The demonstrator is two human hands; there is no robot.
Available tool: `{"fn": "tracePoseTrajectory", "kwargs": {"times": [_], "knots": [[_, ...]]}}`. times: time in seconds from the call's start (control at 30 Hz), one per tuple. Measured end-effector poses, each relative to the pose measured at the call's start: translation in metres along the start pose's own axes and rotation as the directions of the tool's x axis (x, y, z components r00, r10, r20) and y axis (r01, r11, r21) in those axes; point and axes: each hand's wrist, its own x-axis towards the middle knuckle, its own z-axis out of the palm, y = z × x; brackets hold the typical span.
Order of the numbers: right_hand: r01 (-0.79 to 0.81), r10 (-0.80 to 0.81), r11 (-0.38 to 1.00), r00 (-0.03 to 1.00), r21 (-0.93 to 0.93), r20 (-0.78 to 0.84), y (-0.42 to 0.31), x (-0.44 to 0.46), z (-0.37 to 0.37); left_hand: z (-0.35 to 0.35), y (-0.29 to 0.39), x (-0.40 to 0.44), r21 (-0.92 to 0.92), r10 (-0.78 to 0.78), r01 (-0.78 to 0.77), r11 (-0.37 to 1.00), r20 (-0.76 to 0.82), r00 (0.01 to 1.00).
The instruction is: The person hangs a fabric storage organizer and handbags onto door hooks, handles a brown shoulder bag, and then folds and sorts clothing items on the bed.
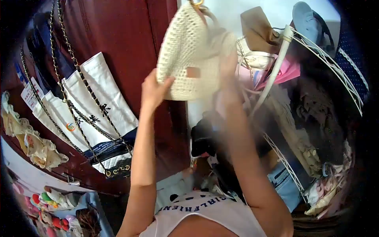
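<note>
A cream crocheted bag (183, 53) with a small brown patch hangs in front of me at the top. A gold-coloured ring or hook shows at its upper end. My left hand (156, 89) is closed on the bag's lower left edge, thumb in front and fingers behind. My right hand (229, 65) is at the bag's right side, smeared by motion, so its fingers cannot be made out. The bag's right part is blurred too.
White canvas bags (100, 91) and chain straps (65, 39) hang on the dark red door (122, 35) at left. On the right are a white rack post (274, 71), a brown bag (258, 29), a blue cap (307, 21) and clothes (292, 134). Soft toys (51, 201) lie lower left.
</note>
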Motion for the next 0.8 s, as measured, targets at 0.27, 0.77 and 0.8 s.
{"fn": "tracePoseTrajectory", "kwargs": {"times": [0.27, 0.77, 0.8], "knots": [[0.240, -0.332, 0.578, 0.942, -0.780, 0.044, -0.048, 0.043, -0.001, 0.055, -0.010, 0.004, 0.129, 0.047, -0.039, 0.991, -0.054, 0.997], [0.452, -0.021, 0.314, 0.883, -0.835, 0.470, -0.055, 0.110, 0.015, 0.058, -0.015, -0.001, 0.085, 0.035, -0.030, 0.996, -0.057, 0.998], [0.354, -0.102, 0.417, 0.934, -0.838, 0.344, -0.065, 0.119, 0.018, 0.057, -0.013, 0.002, 0.080, 0.022, -0.018, 0.997, -0.057, 0.998]]}}
